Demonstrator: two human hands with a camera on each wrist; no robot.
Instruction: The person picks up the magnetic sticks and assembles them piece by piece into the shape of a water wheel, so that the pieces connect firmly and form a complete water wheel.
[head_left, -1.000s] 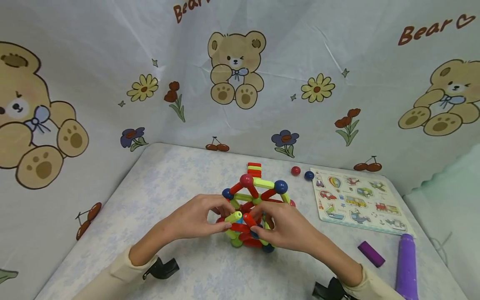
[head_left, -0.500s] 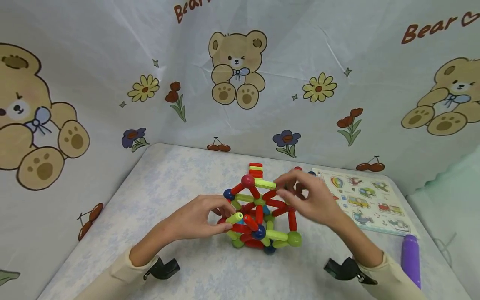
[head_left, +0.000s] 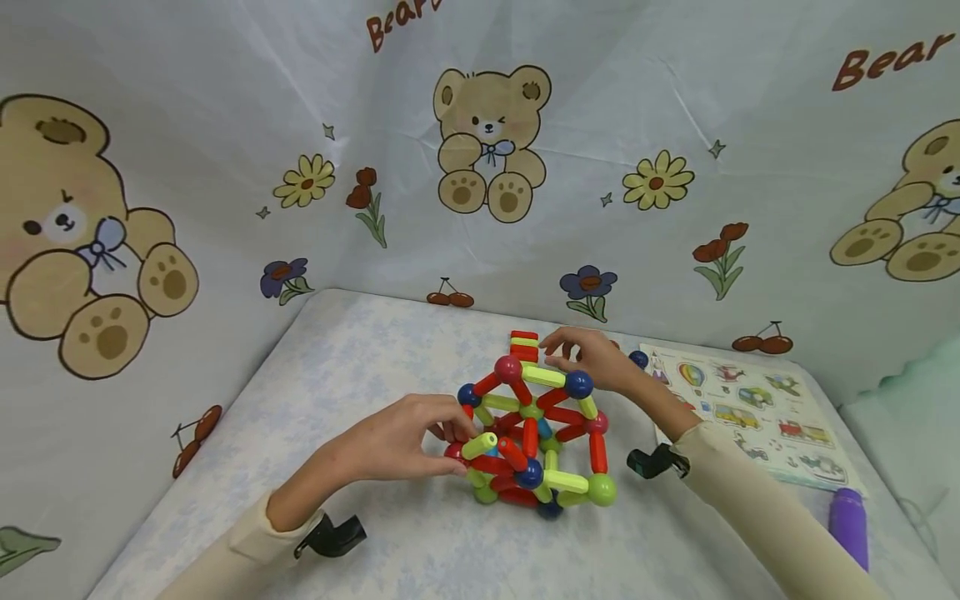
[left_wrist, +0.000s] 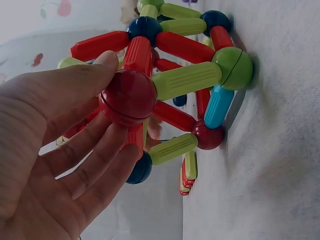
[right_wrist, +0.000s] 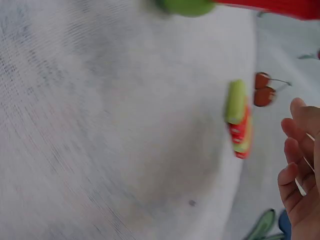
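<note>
A magnetic stick-and-ball structure (head_left: 531,437) of red and yellow-green rods stands on the table. My left hand (head_left: 411,437) pinches a red ball (left_wrist: 129,96) at its left side, thumb on top and fingers beneath. Near that ball a yellow-green rod (head_left: 479,446) and a red rod (head_left: 513,453) jut out with free ends. My right hand (head_left: 591,358) reaches past the structure's back, fingers loosely bent around nothing. Just left of its fingertips lies a small pile of red and yellow-green rods (head_left: 524,346), seen blurred in the right wrist view.
At the right lies a picture board (head_left: 757,421) with vehicle drawings, a loose blue ball (head_left: 638,359) by its corner. A purple cylinder (head_left: 848,527) lies nearer the right edge. A bear-print cloth (head_left: 491,250) hangs behind the table.
My right hand has left the structure's front and moved back to beside the rod pile. My left hand keeps its pinch on the red ball. The head view has shifted slightly.
</note>
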